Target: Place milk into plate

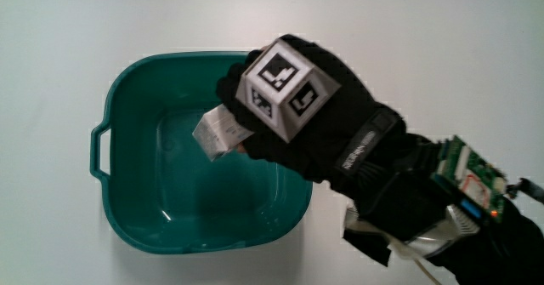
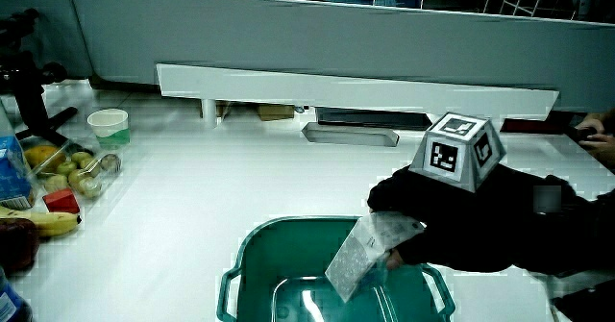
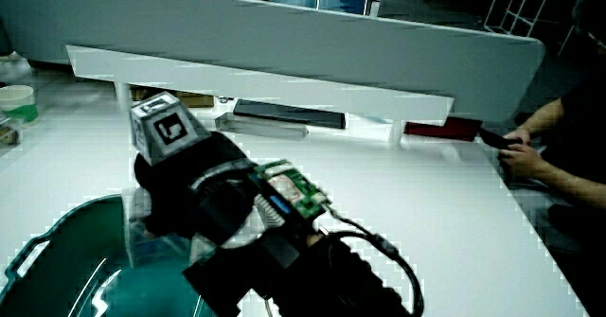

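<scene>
**Milk carton held over the green basin**

Nearest the camera, the forearm (image 1: 442, 208) with its small circuit board is seen, and the gloved hand (image 1: 297, 115) with the patterned cube (image 1: 285, 85) on its back. The hand is placed over the edge of the basin.

The white table (image 1: 51, 30) is the largest thing. On it stands the teal basin (image 1: 127, 225), which serves here as the plate; no flat plate is seen. A handle is seen at its rim. Its inside appears empty.

The milk carton (image 1: 219, 133) is enclosed by the grip and is held tilted above the basin floor, as is shown in a side view (image 2: 363, 250).

For a good placing, the carton should probably be lowered until its base meets the floor, then turned upright, and only then the fingers opened. A release from this height could let it tumble.
</scene>
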`<move>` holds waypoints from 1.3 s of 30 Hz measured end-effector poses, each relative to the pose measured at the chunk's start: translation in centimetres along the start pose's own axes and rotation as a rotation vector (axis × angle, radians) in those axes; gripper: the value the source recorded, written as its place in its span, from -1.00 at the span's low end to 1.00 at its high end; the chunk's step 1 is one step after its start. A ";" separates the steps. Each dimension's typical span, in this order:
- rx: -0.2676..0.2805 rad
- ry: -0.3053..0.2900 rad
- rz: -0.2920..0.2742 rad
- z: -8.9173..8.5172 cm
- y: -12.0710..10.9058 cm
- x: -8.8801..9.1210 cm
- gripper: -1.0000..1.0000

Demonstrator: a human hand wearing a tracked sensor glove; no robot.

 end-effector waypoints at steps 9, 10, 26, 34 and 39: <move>-0.014 -0.044 0.022 -0.3 1.0 -2.0 0.00; -0.027 -0.026 0.039 -0.6 1.3 -2.2 0.00; -0.098 -0.020 0.081 -2.6 3.2 -4.1 0.00; -0.135 -0.023 0.072 -3.5 3.9 -4.1 0.00; -0.149 -0.015 0.070 -3.8 4.2 -3.9 0.00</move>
